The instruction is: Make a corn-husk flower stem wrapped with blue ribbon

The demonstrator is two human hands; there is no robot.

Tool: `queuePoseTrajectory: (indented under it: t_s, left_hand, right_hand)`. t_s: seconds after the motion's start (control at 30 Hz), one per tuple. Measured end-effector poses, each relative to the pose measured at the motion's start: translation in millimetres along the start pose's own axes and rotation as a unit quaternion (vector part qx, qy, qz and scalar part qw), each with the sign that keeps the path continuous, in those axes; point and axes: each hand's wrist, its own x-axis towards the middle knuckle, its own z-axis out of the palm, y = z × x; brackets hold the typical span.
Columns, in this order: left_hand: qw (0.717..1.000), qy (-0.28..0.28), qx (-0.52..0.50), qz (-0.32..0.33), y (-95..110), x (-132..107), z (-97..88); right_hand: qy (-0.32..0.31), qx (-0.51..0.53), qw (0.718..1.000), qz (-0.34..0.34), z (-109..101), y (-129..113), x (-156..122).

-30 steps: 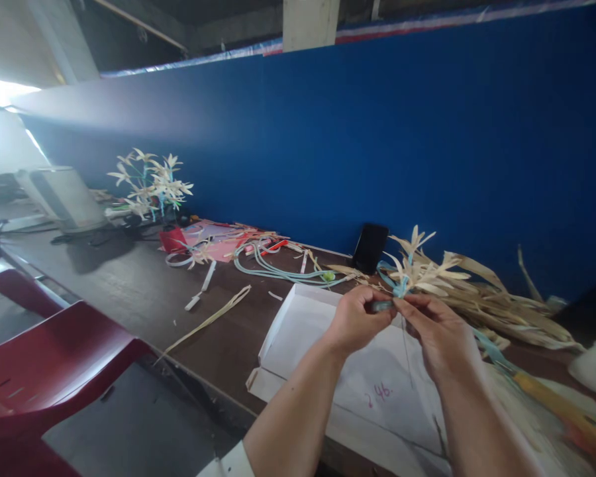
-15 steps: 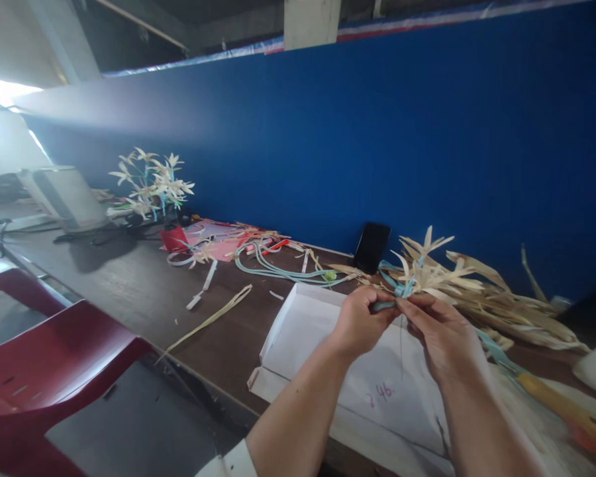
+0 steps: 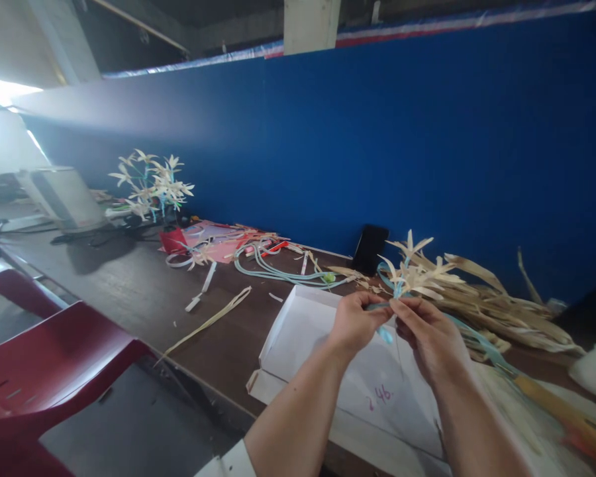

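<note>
Flowers (image 3: 424,277) are leaning right of the frame's centre, the right hand's (image 3: 430,331) grip pinching their base. Left hand's (image 3: 356,321) grip is clamping blue tape (image 3: 385,336) just beside it. Keeping base steady, tape taut and petals clear of fingers is probably helping.

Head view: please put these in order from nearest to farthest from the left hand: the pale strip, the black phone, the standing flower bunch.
From the left hand:
1. Black phone: just beyond the hand.
2. Pale strip: to the hand's left.
3. Standing flower bunch: far to the left, beyond the strip.
</note>
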Motion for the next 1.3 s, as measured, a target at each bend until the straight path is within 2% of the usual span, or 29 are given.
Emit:
queuePoseTrajectory:
  t_s: [0.07,0.17,0.23,0.4,0.5,0.63,0.7,0.93,1.17,1.3]
  left_hand:
    - [0.999,-0.02,-0.034,-0.03,0,1,-1.9]
    - [0.996,-0.038,-0.063,-0.045,0,3,-4.0]
    - [0.996,-0.042,-0.07,-0.04,-1,4,-4.8]
    - [0.999,-0.026,-0.038,-0.004,-5,7,-5.3]
    - [1.0,-0.022,-0.01,0.021,-4,5,-5.4]
    - [0.998,-0.058,-0.02,0.029,0,2,-5.8]
    - [0.997,-0.068,-0.018,0.038,0,1,-6.0]
    - [0.996,-0.034,0.021,0.075,-7,7,-6.1]
    - [0.995,-0.033,0.001,0.096,-7,7,-5.0]
    - [0.996,-0.022,0.01,0.086,-7,7,-4.4]
  right_hand:
    - [-0.023,0.03,0.999,0.02,0,-3,-1]
    - [-0.008,0.066,0.997,0.044,-1,-5,0]
    - [0.009,0.066,0.996,0.052,-1,-5,0]
    - [0.004,0.009,0.998,0.061,-2,-3,1]
    - [0.01,-0.028,0.999,0.037,-5,-1,1]
    - [0.04,-0.108,0.993,-0.029,-9,-2,1]
    - [0.056,-0.133,0.989,-0.04,-8,-3,1]
    - [0.087,-0.239,0.963,-0.093,-3,-10,-4]
    - [0.092,-0.285,0.947,-0.115,0,-14,-8]
    - [0.093,-0.288,0.945,-0.126,1,-16,-10]
